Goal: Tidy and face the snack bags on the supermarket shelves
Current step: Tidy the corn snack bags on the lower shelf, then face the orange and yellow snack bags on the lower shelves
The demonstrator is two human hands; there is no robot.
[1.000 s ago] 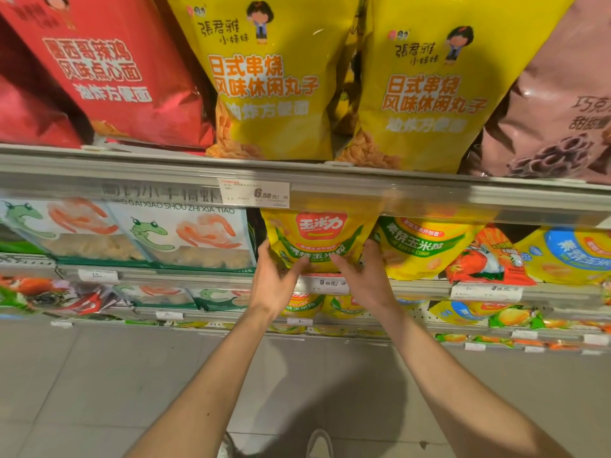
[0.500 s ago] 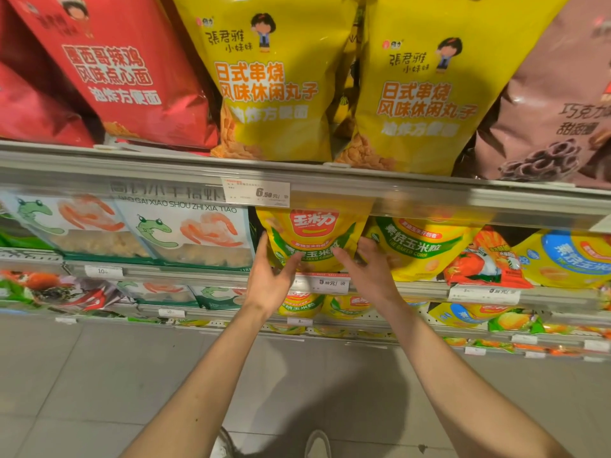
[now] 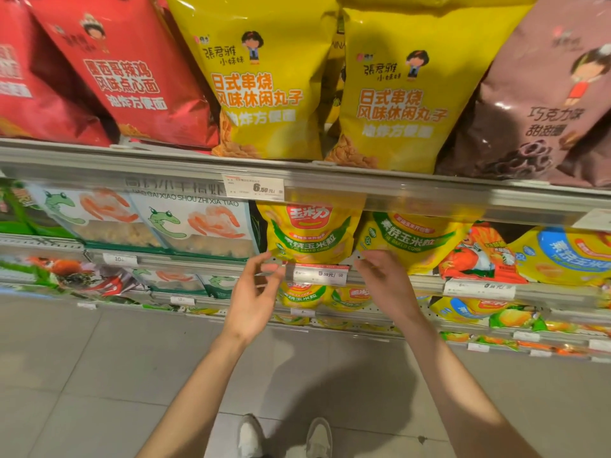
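Glossy plastic snack bags [image 3: 310, 233]; matt metal shelf rail [image 3: 132, 166].

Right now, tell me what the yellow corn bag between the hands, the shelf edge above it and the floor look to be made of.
Yellow corn bag: likely glossy plastic film; it shines and creases softly.
Shelf edge: probably pale painted metal behind a clear plastic price strip; it mirrors the bag's yellow.
Floor: grey matte tiles, ceramic or stone by the grout lines; which, I cannot tell.
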